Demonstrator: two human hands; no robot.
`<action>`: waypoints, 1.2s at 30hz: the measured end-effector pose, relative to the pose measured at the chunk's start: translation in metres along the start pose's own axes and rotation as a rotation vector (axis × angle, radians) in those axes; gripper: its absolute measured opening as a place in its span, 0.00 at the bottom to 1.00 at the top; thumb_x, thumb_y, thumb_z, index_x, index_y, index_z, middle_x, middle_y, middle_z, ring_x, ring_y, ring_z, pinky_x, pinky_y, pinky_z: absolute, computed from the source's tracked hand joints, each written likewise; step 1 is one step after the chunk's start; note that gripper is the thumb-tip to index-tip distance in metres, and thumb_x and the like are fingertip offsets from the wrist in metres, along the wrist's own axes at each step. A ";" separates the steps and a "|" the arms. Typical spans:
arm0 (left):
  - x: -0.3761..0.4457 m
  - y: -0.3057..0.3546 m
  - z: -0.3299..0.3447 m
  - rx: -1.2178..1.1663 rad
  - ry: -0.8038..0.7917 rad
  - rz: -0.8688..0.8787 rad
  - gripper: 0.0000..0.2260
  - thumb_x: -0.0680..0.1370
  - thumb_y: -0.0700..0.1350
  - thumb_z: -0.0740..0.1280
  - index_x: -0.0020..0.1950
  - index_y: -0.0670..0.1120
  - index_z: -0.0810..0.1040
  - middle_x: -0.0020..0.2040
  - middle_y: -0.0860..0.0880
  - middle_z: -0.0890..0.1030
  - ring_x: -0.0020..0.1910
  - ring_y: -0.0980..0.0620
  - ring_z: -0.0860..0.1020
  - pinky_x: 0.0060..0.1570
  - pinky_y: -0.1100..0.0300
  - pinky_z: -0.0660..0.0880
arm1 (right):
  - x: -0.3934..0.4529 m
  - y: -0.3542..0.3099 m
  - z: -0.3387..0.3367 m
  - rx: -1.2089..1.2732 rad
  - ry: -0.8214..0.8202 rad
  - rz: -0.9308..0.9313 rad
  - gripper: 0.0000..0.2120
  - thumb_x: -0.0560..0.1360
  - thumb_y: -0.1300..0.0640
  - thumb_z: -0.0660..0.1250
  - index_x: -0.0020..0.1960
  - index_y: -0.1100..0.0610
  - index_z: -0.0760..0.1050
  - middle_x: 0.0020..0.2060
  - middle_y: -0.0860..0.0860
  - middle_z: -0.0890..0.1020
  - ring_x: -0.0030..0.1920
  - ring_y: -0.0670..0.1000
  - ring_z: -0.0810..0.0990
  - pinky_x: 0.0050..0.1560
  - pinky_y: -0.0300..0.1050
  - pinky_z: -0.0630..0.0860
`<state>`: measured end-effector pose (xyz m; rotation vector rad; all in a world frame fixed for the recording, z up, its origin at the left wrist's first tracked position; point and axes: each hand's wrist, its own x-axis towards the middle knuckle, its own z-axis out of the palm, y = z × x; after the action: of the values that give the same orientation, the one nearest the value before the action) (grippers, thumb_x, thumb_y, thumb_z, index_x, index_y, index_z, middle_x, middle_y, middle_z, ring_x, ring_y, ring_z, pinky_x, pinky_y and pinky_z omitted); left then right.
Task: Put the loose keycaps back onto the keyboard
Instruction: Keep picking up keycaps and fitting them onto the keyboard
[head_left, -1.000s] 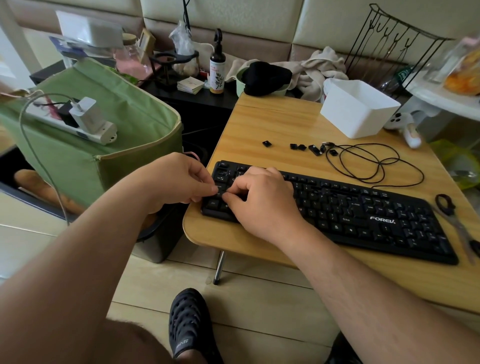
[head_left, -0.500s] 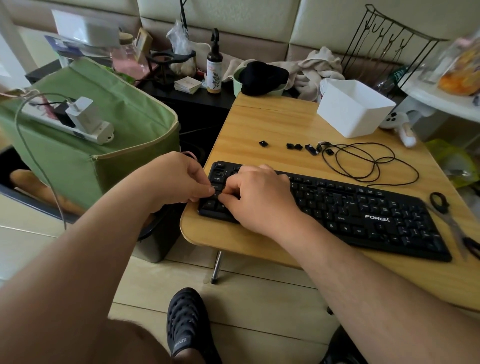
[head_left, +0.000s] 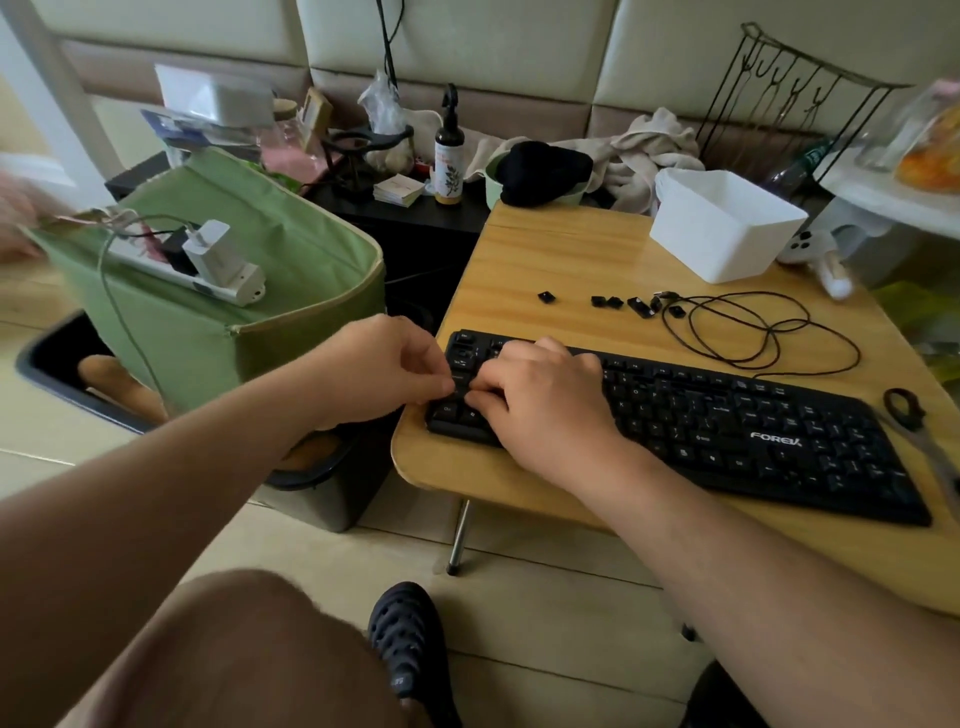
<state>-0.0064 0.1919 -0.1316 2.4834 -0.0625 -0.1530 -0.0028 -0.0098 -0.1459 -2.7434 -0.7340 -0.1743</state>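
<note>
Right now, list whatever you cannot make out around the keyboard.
- Head view: the keys under the right hand; the hand covers them.
- Whether the left hand pinches a keycap; its fingers hide it.
- Legends on the loose keycaps: too small.
- Scissors: cut off by the right edge.

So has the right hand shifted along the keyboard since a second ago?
No. The right hand stays over the left end of the keyboard, fingertips meeting the left hand at the same keys, well left of the FOREV logo.
</note>
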 end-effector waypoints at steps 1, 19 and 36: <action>-0.004 -0.005 0.004 0.007 0.037 0.047 0.03 0.76 0.52 0.77 0.43 0.58 0.85 0.39 0.61 0.85 0.40 0.63 0.82 0.43 0.66 0.75 | 0.000 0.000 0.001 0.002 0.008 0.002 0.10 0.82 0.42 0.63 0.52 0.43 0.82 0.49 0.42 0.77 0.56 0.51 0.72 0.50 0.51 0.61; -0.006 -0.042 0.049 -0.388 0.287 0.187 0.07 0.78 0.44 0.74 0.43 0.57 0.83 0.47 0.55 0.81 0.48 0.52 0.80 0.50 0.54 0.78 | 0.004 0.013 0.002 0.006 -0.042 -0.069 0.14 0.81 0.39 0.59 0.55 0.39 0.83 0.48 0.39 0.76 0.54 0.47 0.70 0.52 0.51 0.61; 0.082 0.009 0.022 -0.070 0.237 0.187 0.03 0.79 0.54 0.71 0.46 0.59 0.84 0.44 0.62 0.80 0.44 0.64 0.78 0.43 0.68 0.72 | 0.103 0.099 -0.013 0.056 0.092 0.209 0.14 0.79 0.56 0.69 0.64 0.51 0.82 0.59 0.50 0.82 0.53 0.49 0.78 0.55 0.39 0.70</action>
<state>0.0720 0.1649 -0.1510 2.3928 -0.1845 0.2145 0.1356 -0.0469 -0.1384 -2.7150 -0.4184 -0.2285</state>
